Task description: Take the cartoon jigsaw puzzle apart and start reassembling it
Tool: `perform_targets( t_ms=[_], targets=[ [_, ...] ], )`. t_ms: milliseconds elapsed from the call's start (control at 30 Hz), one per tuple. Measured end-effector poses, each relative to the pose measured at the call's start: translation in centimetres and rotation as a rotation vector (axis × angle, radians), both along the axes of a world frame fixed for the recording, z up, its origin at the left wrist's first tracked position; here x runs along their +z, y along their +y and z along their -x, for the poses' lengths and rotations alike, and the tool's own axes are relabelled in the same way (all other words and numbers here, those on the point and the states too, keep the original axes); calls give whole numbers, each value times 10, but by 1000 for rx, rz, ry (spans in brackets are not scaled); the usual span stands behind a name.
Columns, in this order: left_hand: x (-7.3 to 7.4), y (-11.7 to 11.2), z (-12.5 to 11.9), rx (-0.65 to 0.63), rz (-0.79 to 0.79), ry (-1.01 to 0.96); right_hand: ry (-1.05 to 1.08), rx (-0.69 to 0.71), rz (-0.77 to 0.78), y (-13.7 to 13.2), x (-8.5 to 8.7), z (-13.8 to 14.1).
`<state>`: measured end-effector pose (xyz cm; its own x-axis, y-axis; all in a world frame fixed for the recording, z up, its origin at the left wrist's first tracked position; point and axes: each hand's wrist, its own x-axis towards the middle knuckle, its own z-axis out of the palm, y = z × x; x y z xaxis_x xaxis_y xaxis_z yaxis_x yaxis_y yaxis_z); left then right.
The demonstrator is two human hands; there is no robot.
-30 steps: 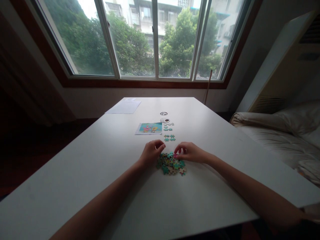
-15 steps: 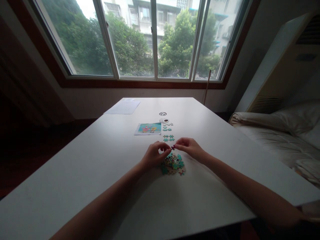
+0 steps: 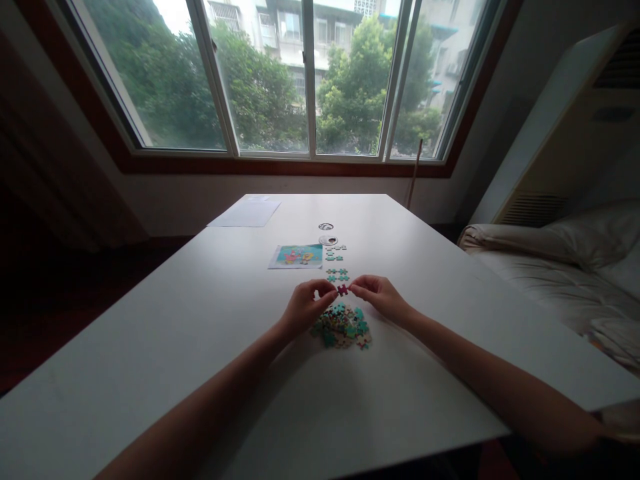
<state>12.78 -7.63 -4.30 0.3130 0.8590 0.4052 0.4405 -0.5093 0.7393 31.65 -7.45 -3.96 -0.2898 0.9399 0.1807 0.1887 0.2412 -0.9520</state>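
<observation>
Magenta jigsaw piece (image 3: 343,290) is held between 2 hands, over the strip between the heap and the laid-out pieces, apparently so that its outline can be seen uncovered. By the right hand (image 3: 377,293) it is pinched at its right edge, thumb and finger clamped on it. At its left edge the fingertips of the left hand (image 3: 309,300) are set close together; whether it is also clamped there cannot be told. Just nearer, the heap of loose pieces (image 3: 345,328) is placed within easy reach of both hands. Beyond, small pieces are laid out in 2 groups, the nearer (image 3: 337,275) and the farther (image 3: 335,253), seemingly spaced for easy viewing. Beside these, a picture sheet (image 3: 295,256) is laid flat on the counter (image 3: 200,340), probably for reference.
</observation>
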Motion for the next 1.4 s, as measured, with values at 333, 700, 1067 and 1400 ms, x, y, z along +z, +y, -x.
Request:
perform_targets(
  t_ms=[333, 700, 1067, 1400],
  targets=[
    [-2, 1, 2, -19, 7, 46, -95, -37, -112, 1, -2, -3],
    [-13, 25, 26, 172, -102, 171, -2, -163, -113, 10, -7, -12],
    [-17, 32, 37, 91, -242, 396, -612, -273, -191, 24, -12, 12],
    [-18, 30, 33, -47, -303, 496, -666, -192, -416, 26, -19, 2]
  ],
)
